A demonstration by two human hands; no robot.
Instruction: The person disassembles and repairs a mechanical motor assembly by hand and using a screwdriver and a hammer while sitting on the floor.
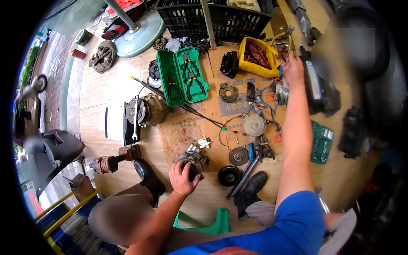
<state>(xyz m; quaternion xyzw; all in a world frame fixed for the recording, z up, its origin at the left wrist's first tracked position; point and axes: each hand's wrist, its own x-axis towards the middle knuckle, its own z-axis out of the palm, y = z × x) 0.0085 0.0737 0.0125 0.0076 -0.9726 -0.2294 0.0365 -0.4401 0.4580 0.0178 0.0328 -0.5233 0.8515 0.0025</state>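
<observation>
L hand (182, 177) grip wrapped over grey metal compressor-like part (193, 159), near front edge of brown cardboard sheet (187, 131) on wood floor. R hand (292, 63) reaches far, fingers pinching bent yellowish wire piece (285, 40) just beside yellow plastic tub of reddish parts (257, 57). Green open plier case (183, 76) at cardboard's far-left corner. Black pulley (229, 175) near black shoe (251, 191). Cardboard crowded; bare floor to the left.

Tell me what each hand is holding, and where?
The left hand grips a grey metal motor part by its near end. The right hand reaches beside the yellow tub; its hold is unclear.
</observation>
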